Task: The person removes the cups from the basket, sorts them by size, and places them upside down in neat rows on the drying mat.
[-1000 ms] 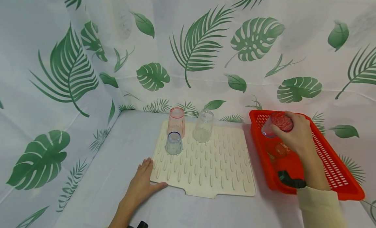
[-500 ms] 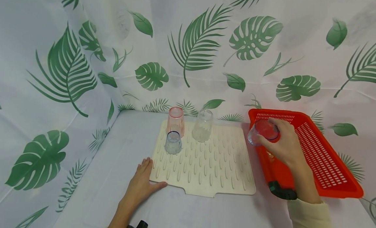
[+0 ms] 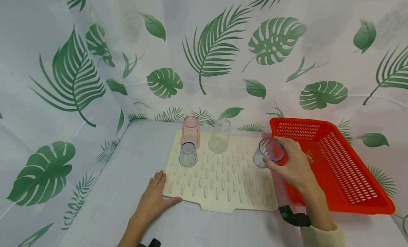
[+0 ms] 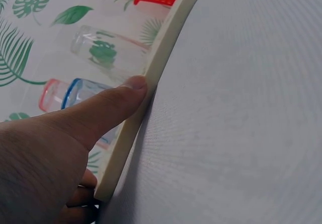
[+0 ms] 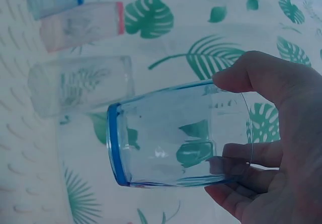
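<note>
My right hand [image 3: 294,165] holds a clear glass [image 3: 271,151] with blue edging over the right side of the cream drying mat [image 3: 229,190]. In the right wrist view, the thumb and fingers grip the glass's thin-edged end, and its thick blue end [image 5: 114,146] points toward the mat. My left hand [image 3: 154,195] rests at the mat's front left corner, the thumb [image 4: 118,103] lying along the front edge. Standing on the mat are a pink glass [image 3: 191,132], a small blue-edged glass [image 3: 188,155] and a tall clear glass [image 3: 220,137].
A red perforated basket [image 3: 353,169] stands right of the mat, with a clear glass [image 3: 313,153] inside it. Behind everything hangs a white leaf-print cloth [image 3: 223,95]. The table [image 3: 121,169] has a white cover.
My right hand has carried the blue-edged glass leftward out of the red basket, to above the mat's right side. The left hand and the standing glasses have stayed in place.
</note>
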`<state>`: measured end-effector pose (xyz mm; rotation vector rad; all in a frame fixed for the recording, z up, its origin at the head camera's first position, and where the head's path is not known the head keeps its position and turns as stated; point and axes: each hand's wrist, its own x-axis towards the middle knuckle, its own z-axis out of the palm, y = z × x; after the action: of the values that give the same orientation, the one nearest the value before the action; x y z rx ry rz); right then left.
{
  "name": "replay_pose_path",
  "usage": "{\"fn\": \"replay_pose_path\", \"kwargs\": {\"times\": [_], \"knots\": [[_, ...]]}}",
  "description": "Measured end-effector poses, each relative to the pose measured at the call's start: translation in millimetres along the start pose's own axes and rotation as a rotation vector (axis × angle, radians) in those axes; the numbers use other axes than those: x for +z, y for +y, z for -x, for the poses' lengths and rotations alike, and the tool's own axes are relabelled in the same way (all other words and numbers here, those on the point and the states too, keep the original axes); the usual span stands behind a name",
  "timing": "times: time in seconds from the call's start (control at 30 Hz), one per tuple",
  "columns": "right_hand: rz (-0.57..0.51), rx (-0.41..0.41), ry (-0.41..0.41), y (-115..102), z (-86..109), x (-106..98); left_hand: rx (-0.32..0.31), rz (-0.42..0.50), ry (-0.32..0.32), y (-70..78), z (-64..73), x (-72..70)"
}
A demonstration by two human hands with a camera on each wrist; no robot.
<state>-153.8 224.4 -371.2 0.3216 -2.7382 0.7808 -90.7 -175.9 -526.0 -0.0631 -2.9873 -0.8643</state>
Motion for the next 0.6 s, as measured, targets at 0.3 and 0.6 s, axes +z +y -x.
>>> {"fn": "replay_pose_path", "kwargs": {"times": [0.3,0.6], "knots": [[-0.068,-0.048,-0.032,-17.6,11.6,8.3,-0.010,0.014,-0.022,0.1,-0.9,-2.8],[-0.054,-0.052,-0.094,-25.5,17.4,16.3,-0.042,0.047,-0.063,5.0,-1.1,-8.0]]}}
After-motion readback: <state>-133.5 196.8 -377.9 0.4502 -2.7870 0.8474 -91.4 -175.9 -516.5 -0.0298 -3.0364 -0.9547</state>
